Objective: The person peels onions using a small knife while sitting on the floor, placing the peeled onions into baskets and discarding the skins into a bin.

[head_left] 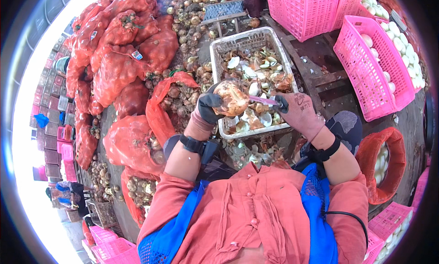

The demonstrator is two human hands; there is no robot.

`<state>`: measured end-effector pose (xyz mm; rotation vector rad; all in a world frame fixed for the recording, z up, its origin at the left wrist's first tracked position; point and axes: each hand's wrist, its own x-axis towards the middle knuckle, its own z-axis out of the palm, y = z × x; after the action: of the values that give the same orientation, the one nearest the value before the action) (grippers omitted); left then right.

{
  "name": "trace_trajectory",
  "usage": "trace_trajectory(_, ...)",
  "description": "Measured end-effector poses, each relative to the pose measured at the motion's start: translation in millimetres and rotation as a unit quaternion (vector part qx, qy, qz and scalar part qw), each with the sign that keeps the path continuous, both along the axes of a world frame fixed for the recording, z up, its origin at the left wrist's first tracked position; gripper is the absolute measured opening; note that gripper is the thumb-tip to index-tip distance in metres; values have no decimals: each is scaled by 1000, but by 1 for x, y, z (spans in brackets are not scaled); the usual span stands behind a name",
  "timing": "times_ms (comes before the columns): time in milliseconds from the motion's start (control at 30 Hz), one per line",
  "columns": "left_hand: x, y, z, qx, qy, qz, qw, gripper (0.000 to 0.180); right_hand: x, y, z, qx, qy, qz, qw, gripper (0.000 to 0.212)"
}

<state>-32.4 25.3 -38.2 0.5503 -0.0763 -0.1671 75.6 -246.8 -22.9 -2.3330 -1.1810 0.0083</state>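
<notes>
My left hand (210, 105), in a work glove with dark fingers, is closed around a large brown-skinned onion (232, 98). In my gloved right hand (297, 112) is a knife (261, 100), its narrow pinkish blade pointing left with the tip at the onion's right side. Whether the blade has cut in, I cannot tell. Both hands are above a white plastic crate (216, 58) that holds loose onion skins (270, 78) and pale peel pieces.
Red mesh sacks of onions (112, 76) are heaped at left, with loose onions (183, 37) beyond. Pink crates (366, 76) with peeled white onions stand at right. Near my right elbow is an open orange mesh sack (395, 165) of peeled onions. A person (68, 195) is at far left.
</notes>
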Motion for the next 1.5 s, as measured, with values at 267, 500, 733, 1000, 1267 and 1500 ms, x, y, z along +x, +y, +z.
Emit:
trace_trajectory(267,10,-6,-1,16,-33,31,999,83,6,0,29,29,638,104,762,19)
trace_trajectory(500,11,-15,8,-22,-17,17,999,75,-10,-2,14,213,474,139,843,56)
trace_trajectory(733,12,-35,8,54,-73,-43,995,82,-13,9,21,246,451,137,847,59)
trace_trajectory(1000,15,-53,25,266,7,107,958,65,-9,12,37,335,553,77,759,53)
trace_trajectory(1267,33,-60,18,169,-13,169,971,69,13,9,28,416,601,7,682,19)
trace_trajectory(1500,20,-49,33,81,-105,101,986,70,48,-4,6,433,529,-129,718,29)
